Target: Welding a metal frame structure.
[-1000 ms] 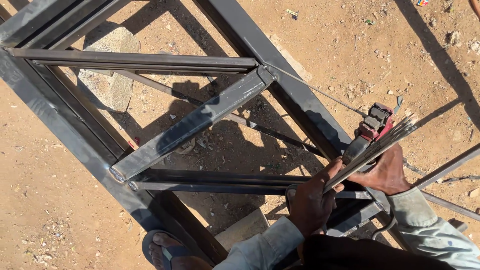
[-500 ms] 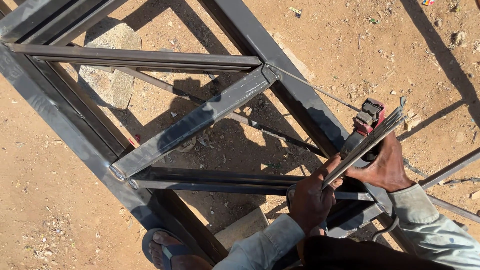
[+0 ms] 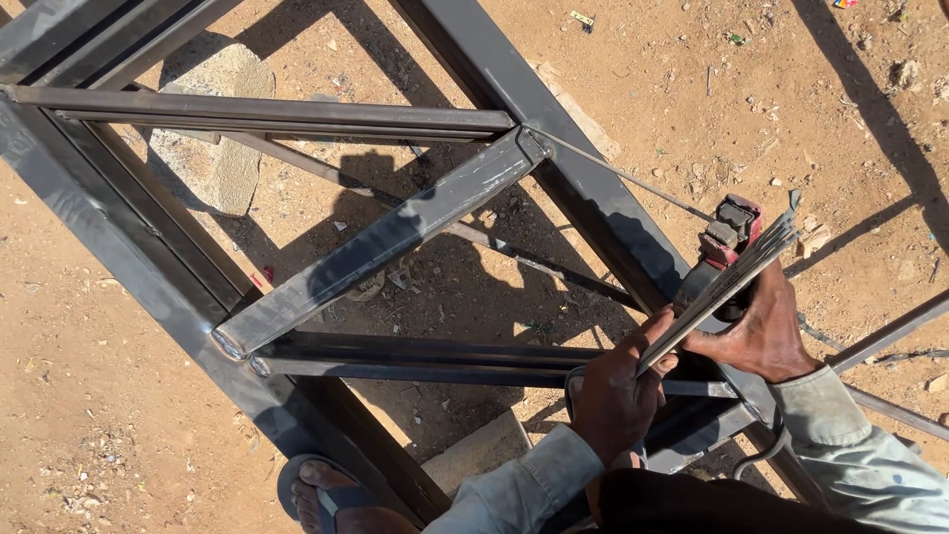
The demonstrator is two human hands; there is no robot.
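Our left hand (image 3: 615,396) still grips the bundle of thin grey welding rods (image 3: 727,282); our right hand (image 3: 761,331) keeps clutching the red electrode holder (image 3: 730,232), barely shifted rightward over the dark steel frame (image 3: 376,247).

The steel frame (image 3: 376,247) looks like bare dark metal, dull with a slight sheen and scuffed grey on the diagonal bar. The welding rods (image 3: 727,282) are thin matt grey sticks. The electrode holder (image 3: 730,232) seems red plastic and worn metal. Rough stone block (image 3: 213,148), dusty ground (image 3: 89,396), faded cloth sleeves (image 3: 860,455).
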